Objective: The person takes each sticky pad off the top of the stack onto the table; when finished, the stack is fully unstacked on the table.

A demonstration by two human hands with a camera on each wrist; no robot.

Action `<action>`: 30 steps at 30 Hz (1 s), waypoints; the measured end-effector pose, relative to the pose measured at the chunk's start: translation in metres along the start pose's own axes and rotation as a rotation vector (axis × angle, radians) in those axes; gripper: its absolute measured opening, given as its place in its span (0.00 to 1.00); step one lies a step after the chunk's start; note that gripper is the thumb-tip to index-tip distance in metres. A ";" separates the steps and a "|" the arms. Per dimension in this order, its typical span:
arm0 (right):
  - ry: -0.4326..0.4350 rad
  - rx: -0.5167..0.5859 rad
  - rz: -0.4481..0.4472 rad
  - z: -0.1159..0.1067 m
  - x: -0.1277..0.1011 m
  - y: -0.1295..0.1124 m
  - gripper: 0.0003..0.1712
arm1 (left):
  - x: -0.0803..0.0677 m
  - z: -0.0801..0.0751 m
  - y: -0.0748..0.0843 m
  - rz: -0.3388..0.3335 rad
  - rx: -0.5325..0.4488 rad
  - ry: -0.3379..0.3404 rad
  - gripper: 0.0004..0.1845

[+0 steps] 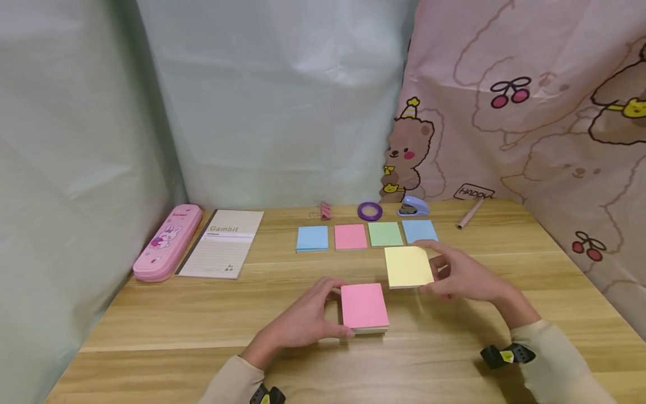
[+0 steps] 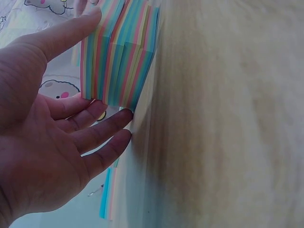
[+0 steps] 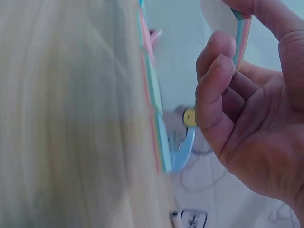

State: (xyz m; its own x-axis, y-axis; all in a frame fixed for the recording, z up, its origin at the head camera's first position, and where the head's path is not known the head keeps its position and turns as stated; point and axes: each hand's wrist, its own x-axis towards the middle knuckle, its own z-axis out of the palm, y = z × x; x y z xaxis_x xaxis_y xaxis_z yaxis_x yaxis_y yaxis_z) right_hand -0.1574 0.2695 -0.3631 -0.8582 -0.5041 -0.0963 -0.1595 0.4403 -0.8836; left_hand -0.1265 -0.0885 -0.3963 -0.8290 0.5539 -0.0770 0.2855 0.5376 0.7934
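Note:
A thick stack of sticky notes (image 1: 364, 307) with a pink top sheet lies on the wooden table (image 1: 151, 320). My left hand (image 1: 337, 310) grips its left side, thumb at the near edge and fingers at the far edge. The left wrist view shows the stack's striped, many-coloured edge (image 2: 118, 52) between thumb and fingers. My right hand (image 1: 435, 269) pinches a thinner pad with a yellow top (image 1: 407, 266), held tilted just above the table to the right of the stack. Its thin edge (image 3: 241, 38) shows between thumb and fingers in the right wrist view.
Behind the hands lies a row of pads: blue (image 1: 312, 238), pink (image 1: 350, 236), green (image 1: 386, 233), blue (image 1: 420, 230). Further back are a binder clip (image 1: 325, 211), purple tape ring (image 1: 370, 211) and stapler (image 1: 413, 206). A pink pencil case (image 1: 168, 241) and notebook (image 1: 224, 242) lie at the left.

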 end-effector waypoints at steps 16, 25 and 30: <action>-0.005 -0.018 0.090 -0.042 -0.005 0.049 0.54 | 0.001 0.000 -0.001 0.005 0.002 0.001 0.47; -0.018 0.020 0.152 -0.049 -0.003 0.063 0.54 | 0.000 0.000 -0.002 0.006 -0.001 0.001 0.47; -0.024 0.022 0.179 -0.050 -0.003 0.064 0.57 | 0.000 0.000 -0.002 0.015 0.007 0.005 0.47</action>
State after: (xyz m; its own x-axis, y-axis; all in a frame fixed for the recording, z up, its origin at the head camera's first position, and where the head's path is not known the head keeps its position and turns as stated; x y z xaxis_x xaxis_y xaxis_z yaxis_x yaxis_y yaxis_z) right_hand -0.1892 0.3363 -0.3966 -0.8601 -0.4367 -0.2635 0.0055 0.5085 -0.8610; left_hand -0.1268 -0.0894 -0.3981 -0.8268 0.5591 -0.0623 0.3011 0.5334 0.7905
